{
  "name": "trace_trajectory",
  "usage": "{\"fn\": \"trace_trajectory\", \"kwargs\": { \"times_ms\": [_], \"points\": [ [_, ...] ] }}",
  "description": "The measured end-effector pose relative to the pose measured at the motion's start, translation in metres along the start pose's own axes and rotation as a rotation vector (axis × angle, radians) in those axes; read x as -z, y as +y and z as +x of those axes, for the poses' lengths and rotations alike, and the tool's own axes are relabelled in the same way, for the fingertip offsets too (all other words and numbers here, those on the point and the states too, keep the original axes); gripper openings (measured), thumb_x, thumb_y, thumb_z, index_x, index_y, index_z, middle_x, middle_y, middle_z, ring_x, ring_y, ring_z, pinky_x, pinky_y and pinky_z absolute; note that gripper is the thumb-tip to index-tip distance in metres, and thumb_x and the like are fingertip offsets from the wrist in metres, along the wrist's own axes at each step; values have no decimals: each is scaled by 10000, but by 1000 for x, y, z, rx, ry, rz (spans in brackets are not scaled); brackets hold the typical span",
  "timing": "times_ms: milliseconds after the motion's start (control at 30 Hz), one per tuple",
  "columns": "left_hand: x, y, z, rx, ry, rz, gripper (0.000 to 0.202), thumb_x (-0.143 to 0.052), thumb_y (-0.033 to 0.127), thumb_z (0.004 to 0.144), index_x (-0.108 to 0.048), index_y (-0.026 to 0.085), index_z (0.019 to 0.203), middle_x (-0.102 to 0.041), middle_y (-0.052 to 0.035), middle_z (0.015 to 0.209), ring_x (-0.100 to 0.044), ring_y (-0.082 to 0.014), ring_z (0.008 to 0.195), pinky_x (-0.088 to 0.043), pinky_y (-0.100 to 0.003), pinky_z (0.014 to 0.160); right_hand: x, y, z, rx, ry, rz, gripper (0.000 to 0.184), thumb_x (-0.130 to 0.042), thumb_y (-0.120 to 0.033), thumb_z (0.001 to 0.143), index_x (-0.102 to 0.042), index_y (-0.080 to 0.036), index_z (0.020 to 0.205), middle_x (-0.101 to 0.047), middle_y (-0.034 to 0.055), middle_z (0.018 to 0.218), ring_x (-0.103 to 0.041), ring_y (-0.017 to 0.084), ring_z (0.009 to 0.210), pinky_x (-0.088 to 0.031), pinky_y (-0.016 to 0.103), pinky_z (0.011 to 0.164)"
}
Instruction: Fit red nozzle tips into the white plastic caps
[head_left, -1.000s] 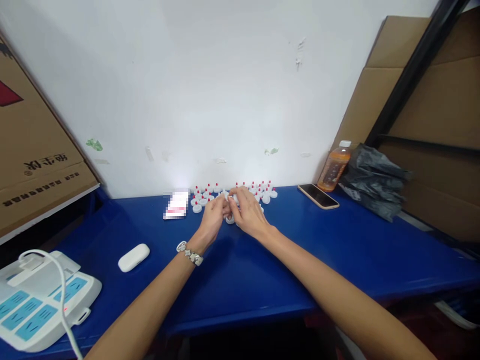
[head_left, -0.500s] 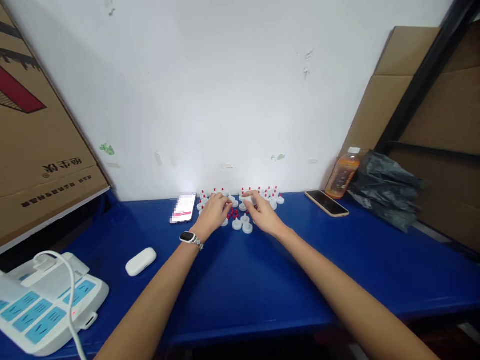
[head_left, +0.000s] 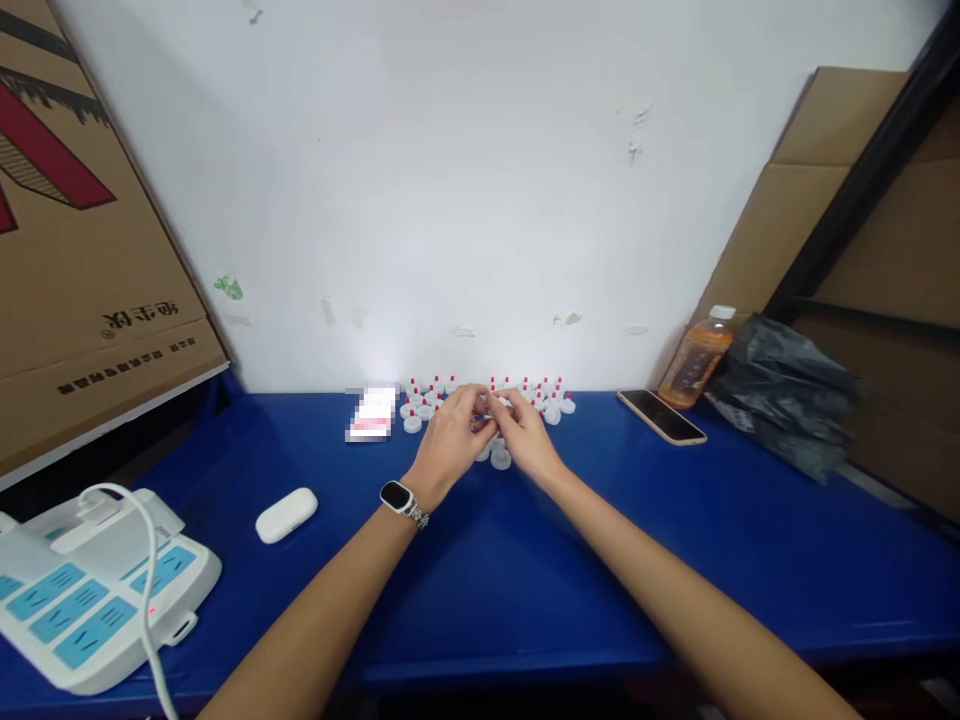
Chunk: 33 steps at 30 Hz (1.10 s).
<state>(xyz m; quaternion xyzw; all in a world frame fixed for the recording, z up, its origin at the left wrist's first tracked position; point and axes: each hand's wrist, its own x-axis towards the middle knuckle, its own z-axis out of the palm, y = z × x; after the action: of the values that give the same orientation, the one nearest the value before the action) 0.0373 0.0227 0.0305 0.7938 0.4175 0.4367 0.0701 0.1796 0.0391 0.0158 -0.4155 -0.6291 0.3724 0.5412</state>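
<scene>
My left hand (head_left: 454, 425), with a watch band on its wrist, is closed, its thumb and fingertips bent inward. What it pinches is too small and hidden to make out. Meeting it fingertip to fingertip, my right hand (head_left: 521, 428) is closed around a white plastic nozzle cap, mostly covered by the fingers. Around both hands stand several white round nozzle caps, many with red tips, such as one cap (head_left: 412, 423) at the left and another (head_left: 568, 404) at the right. A white cap without a visible red tip (head_left: 501, 458) stands just below the hands.
On the blue table (head_left: 480, 580) lie a lit phone (head_left: 373, 414), a white earbud case (head_left: 286, 515) and a dark-screened phone (head_left: 661, 417). A power strip (head_left: 112, 600) with a cable sits front left. An orange drink bottle (head_left: 696, 358) and black plastic bag (head_left: 780, 390) stand right.
My left hand has moved right, away from the loose red tips, and now meets my right hand. The view has shifted slightly.
</scene>
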Motion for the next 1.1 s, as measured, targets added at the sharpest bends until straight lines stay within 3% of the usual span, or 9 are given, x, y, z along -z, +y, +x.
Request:
{"fn": "trace_trajectory", "kwargs": {
  "times_ms": [133,267,400,500,600,700,800,933,1100],
  "points": [
    [3,-1,1,-112,-67,73,356,-519,186,935,-522,217,1290,-614,-82,1134,-613,-198,993,-510,-344,885,1,-3,-2,7,-20,-22,322,-508,-531,891,-578,-217,890,-591,-22,683,-547,136,605,-427,236,570],
    [7,-3,0,-173,-114,193,374,-481,180,951,-509,234,1321,-606,-88,1148,-597,-223,1074,-517,-369,923,8,-12,-1,-12,-8,-13,307,-581,-482,824,-631,-184,775,-634,11,766,-539,139,680,-409,240,599],
    [10,-2,1,-190,-125,231,389,-461,169,952,-494,228,1335,-609,-93,1176,-589,-228,1115,-513,-372,938,16,-19,2,-137,-23,77,303,-678,-465,742,-696,-167,791,-633,13,725,-494,124,626,-370,241,555],
    [13,-5,2,-152,-94,223,386,-479,187,947,-488,220,1331,-619,-92,1168,-612,-221,1058,-518,-358,889,25,-16,8,-143,-46,89,327,-731,-477,700,-682,-164,785,-619,5,659,-490,116,570,-367,242,523],
    [21,-12,1,-86,-96,229,262,-507,237,944,-567,213,1198,-638,-70,1079,-628,-204,945,-512,-338,818,34,-9,22,-68,-56,-54,286,-737,-431,701,-661,-163,762,-658,25,660,-557,135,577,-415,252,539],
    [28,-20,0,-40,-131,245,140,-512,281,947,-619,207,1001,-638,-51,1010,-621,-194,894,-491,-313,747,38,-2,40,-46,-158,-262,158,-677,-311,755,-669,-153,746,-699,50,673,-625,157,622,-458,257,582],
    [31,-24,-2,-15,-150,246,149,-511,304,950,-629,214,964,-630,-41,984,-611,-189,881,-467,-296,695,36,2,56,-64,-302,-464,90,-632,-207,766,-686,-149,725,-716,55,657,-648,166,630,-463,251,591],
    [30,-22,-3,-17,-166,235,163,-519,324,946,-640,217,967,-620,-47,988,-604,-189,887,-467,-294,703,30,4,68,-35,-448,-693,137,-606,-132,732,-702,-159,638,-730,47,663,-667,175,674,-462,244,626],
    [30,-20,-2,-23,-152,232,170,-510,319,947,-644,216,957,-615,-55,986,-604,-193,893,-474,-301,727,25,10,76,-3,-387,-831,150,-589,-100,709,-729,-152,693,-741,52,719,-665,171,699,-454,235,646]
  ]
}}
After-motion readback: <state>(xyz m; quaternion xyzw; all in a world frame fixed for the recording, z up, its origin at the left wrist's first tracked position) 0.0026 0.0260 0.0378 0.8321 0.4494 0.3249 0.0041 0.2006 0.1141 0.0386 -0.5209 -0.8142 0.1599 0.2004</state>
